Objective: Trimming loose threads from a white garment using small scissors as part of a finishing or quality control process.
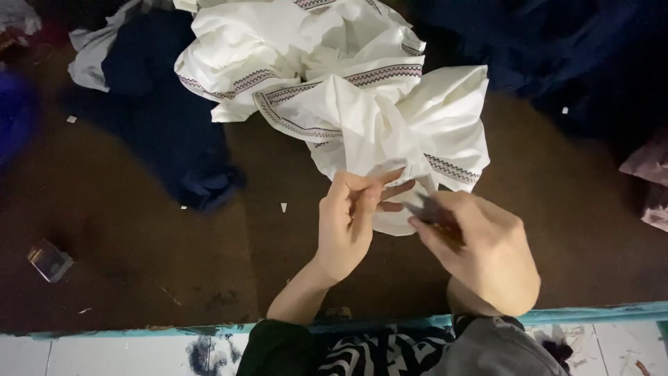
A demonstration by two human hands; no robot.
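**Two hands at the lower edge of a crumpled white embroidered cloth**

Head view, looking down on a dark brown, matte work surface (139,251). At centre lies a white embroidered cloth (348,90), a thin woven fabric bunched into deep, soft folds; narrow bands of zigzag stitching in dark and reddish thread run along its hems. The left hand (351,219) sits at the cloth's lower edge, fingers partly curled, thumb and fingertips pinching a fold of the white fabric. The right hand (480,247), just right of the left and below the cloth, is closed around a small dark object pressed against the same edge; the object is blurred and its kind cannot be told. Left of the cloth lies a navy fabric (167,125), limp and smooth, with a pale grey piece (90,56) at its upper side. Further dark blue fabric (557,49) lies right of the cloth. Well left and below the cloth sits a small box-shaped package (47,261), greyish with a dark face. Small white scraps (283,207) dot the surface below the cloth. A turquoise painted edge (591,312) borders the surface nearest the person.
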